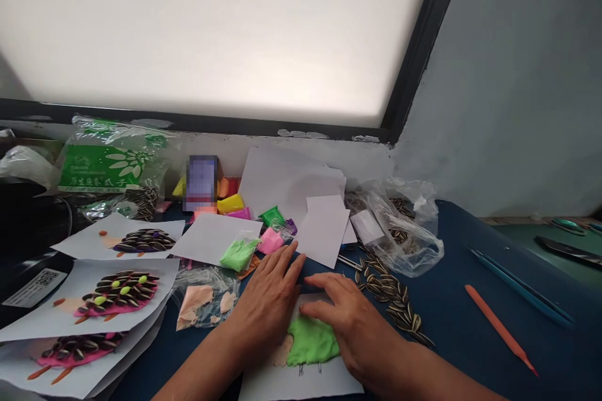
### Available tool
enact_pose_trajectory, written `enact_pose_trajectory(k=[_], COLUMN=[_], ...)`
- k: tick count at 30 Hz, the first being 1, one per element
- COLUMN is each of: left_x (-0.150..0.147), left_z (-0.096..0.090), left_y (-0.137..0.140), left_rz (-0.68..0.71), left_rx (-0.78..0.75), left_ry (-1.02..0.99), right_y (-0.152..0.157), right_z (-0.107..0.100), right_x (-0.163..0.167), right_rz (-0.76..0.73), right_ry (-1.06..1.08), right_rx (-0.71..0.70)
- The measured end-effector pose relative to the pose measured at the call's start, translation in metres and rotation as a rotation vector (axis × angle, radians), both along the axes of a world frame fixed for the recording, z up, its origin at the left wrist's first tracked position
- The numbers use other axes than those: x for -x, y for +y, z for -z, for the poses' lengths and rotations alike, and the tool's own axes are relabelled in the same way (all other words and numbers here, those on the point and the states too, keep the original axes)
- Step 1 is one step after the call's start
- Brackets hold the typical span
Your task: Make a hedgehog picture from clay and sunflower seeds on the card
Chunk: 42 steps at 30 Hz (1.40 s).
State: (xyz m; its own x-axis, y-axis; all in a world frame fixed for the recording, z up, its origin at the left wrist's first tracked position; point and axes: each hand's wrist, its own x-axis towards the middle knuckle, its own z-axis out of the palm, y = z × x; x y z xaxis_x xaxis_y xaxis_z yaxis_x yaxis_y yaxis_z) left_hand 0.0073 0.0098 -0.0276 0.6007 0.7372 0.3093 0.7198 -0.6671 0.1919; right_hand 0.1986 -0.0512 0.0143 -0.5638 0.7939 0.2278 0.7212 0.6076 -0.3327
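Note:
A flat patch of bright green modelling clay (313, 343) lies on a white sheet of paper (301, 386) with a small peach clay piece (282, 353) at its left edge. Short drawn lines show below the green clay. My left hand (268, 297) rests flat at the sheet's left side, fingers stretched forward. Over the right part of the clay is my right hand (352, 319), thumb and forefinger apart, partly covering it; its other fingers are hidden. Sunflower seeds (395, 297) lie loose to the right. An open bag with peach clay (195, 304) is left of my left hand.
Papers with seed-covered clay hedgehogs (117, 293) are stacked at left. Behind are clay packets (239, 253), blank sheets (324, 225), a green seed bag (110, 166) and a clear seed bag (399, 225). An orange tool (501, 329) and blue tweezers (522, 285) lie at right.

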Motion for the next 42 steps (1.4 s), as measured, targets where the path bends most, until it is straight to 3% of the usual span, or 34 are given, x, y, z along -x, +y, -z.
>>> enact_pose_trajectory(k=[9, 21, 31, 35, 42], left_x=[0.000, 0.004, 0.002, 0.002, 0.001], left_z=[-0.001, 0.019, 0.015, 0.013, 0.008], left_y=[0.000, 0.004, 0.006, 0.006, 0.004], left_rz=[0.000, -0.037, -0.005, -0.008, -0.004], left_rx=[-0.020, -0.203, -0.185, -0.174, -0.146], left_ry=[0.060, 0.072, 0.095, 0.102, 0.105], right_y=[0.002, -0.008, -0.021, -0.027, -0.030], right_z=[0.002, 0.002, 0.008, 0.013, 0.016], right_x=[0.004, -0.005, -0.014, -0.016, -0.017], right_rz=[-0.001, 0.089, 0.123, 0.061, 0.077], right_ry=[0.032, 0.001, -0.006, -0.076, -0.155], right_rx=[0.026, 0.028, -0.093, -0.167, -0.240])
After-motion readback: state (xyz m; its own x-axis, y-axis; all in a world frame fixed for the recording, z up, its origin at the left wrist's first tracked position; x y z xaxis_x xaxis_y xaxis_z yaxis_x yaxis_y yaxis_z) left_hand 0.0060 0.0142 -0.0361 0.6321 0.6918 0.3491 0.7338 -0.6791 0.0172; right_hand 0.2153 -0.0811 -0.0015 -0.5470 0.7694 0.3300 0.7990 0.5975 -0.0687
